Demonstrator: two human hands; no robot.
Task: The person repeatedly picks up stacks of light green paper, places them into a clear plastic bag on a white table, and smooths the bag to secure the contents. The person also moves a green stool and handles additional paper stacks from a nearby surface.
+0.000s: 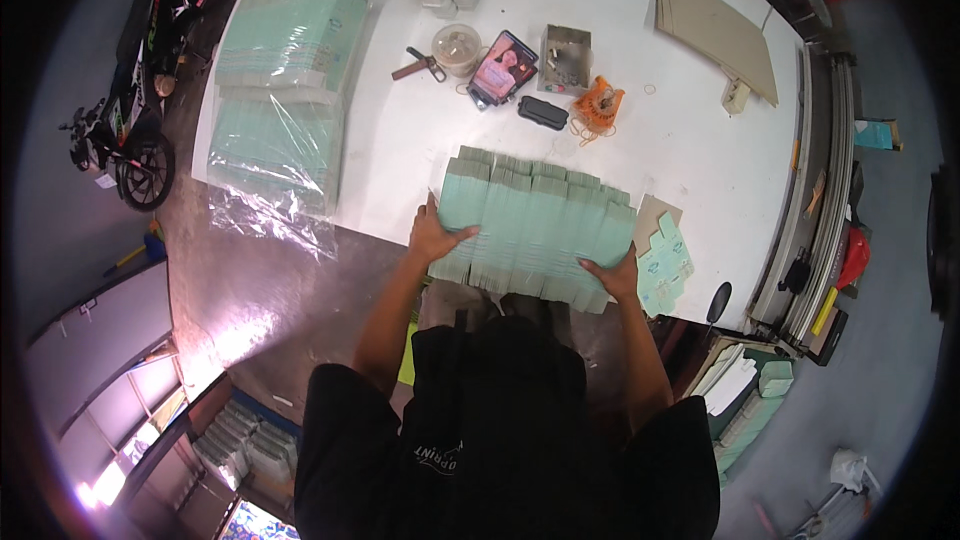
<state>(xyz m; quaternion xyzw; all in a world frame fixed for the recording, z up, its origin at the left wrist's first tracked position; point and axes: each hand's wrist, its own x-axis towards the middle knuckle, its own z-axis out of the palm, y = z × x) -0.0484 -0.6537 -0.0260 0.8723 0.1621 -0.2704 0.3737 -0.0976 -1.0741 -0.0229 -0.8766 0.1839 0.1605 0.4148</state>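
Head view: green card row (535, 225) lies at the table's (385, 165) 6 o'clock edge; left hand (432, 236) grips its 9 o'clock end, right hand (620, 277) its 4 o'clock end, thumbs on top; probably heavy overall, sheets bendy, layers slip-prone; best squeezed inward from both ends.

Open counter (715, 175) right of orange bag (597, 102)
Beyond the green stack (540, 225), phone (503, 70) and case (543, 112) obstruct; wrapped bundles (285, 35) bar left.

A black, loose-sleeved shirt (500, 420) bears white lettering (437, 459); the hands (432, 236) are bare.
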